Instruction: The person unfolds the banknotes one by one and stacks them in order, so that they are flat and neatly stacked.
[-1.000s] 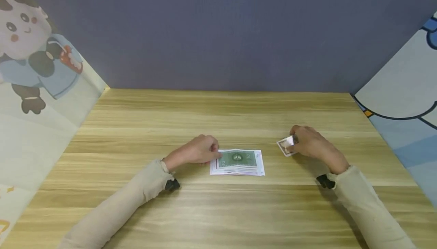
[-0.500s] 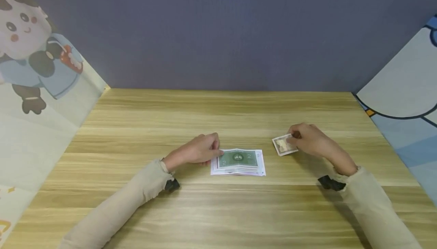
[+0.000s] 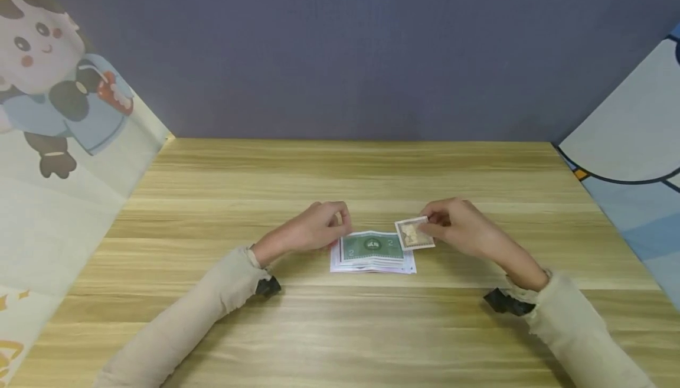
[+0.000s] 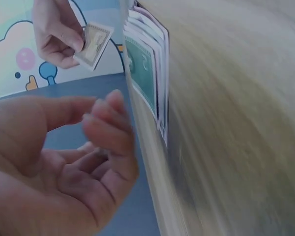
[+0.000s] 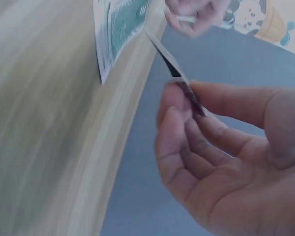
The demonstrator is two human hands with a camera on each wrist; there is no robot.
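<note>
A stack of paper banknotes (image 3: 372, 246), with a green note marked 2 on top and wider pale notes beneath, lies on the wooden table. Between thumb and fingers my right hand (image 3: 461, 225) pinches a small brown banknote (image 3: 411, 234) with a white border. It is raised over the stack's upper right corner, tilted and seen nearly edge-on in the right wrist view. My left hand (image 3: 313, 228) is by the stack's upper left corner, fingers loosely curled and thumb near the fingertips. In the left wrist view nothing shows between its fingers, and the stack stands apart.
The wooden table (image 3: 297, 175) meets a dark grey-blue panel (image 3: 361, 51) at the back. Cartoon-printed walls (image 3: 79, 211) flank it on both sides. Black straps (image 3: 509, 302) show at the sleeve cuffs.
My right hand has carried the small brown banknote leftward from the table to the stack. My left hand has lifted slightly off the stack's left edge. The stack has stayed put.
</note>
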